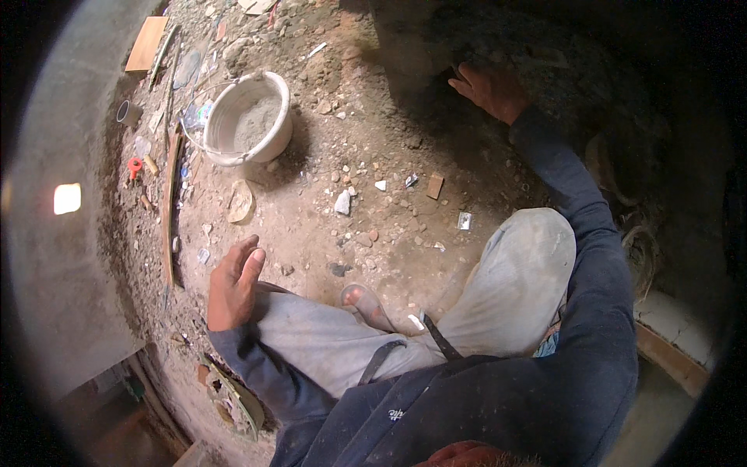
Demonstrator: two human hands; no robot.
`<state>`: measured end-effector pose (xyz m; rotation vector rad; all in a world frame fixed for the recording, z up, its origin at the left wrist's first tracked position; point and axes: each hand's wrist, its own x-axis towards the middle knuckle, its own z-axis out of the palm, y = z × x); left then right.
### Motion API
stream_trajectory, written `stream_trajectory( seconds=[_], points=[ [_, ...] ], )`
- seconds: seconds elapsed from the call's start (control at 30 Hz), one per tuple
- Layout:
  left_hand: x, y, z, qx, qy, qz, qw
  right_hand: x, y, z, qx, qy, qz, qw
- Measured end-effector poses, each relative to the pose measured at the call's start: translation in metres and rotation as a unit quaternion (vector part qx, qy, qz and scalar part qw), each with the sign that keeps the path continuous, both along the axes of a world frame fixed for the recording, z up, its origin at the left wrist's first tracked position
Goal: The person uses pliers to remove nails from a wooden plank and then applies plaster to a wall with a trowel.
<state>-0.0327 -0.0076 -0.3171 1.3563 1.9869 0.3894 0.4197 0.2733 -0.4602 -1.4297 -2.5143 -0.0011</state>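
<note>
My left hand (233,284) rests by my bent left knee, its fingers loosely extended and nothing in them. Out to the far right, my right hand (495,92) reaches into deep shade with its fingers apart. It is beside a dark upright block or wall base (405,62); whether the fingertips touch it, I cannot tell. A whitish bucket (278,136) with a thin wire handle stands on the dirt beyond my left hand, grey cement-like mix inside it. Neither hand touches the bucket.
Rubble and stones litter the dirt floor (311,257). Along the left wall (70,265) lie a long wooden strip (170,210), a grey pipe piece (128,114), a red plastic piece (135,166) and a tan board (146,44). A white stone (342,203) lies in front of me.
</note>
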Motion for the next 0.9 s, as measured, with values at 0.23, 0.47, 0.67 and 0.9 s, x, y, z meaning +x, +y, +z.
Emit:
stream_trajectory(
  seconds=[0.23, 0.47, 0.67, 0.9],
  points=[
    [-0.002, -0.003, -0.001, 0.016, -0.011, 0.002, 1.0, 0.009, 0.006, -0.042, -0.007, -0.034, 0.026, 0.999],
    [0.004, -0.014, 0.015, 0.029, -0.008, 0.012, 0.999, 0.02, 0.004, -0.06, 0.218, -0.056, 0.012, 0.974],
    [0.007, -0.009, 0.01, 0.044, -0.031, 0.001, 0.999, 0.017, -0.006, 0.092, 0.24, -0.111, -0.069, 0.962],
    [0.002, -0.007, -0.004, 0.038, -0.04, 0.0, 0.998, -0.004, -0.037, 0.164, 0.271, -0.011, -0.032, 0.962]
  ],
)
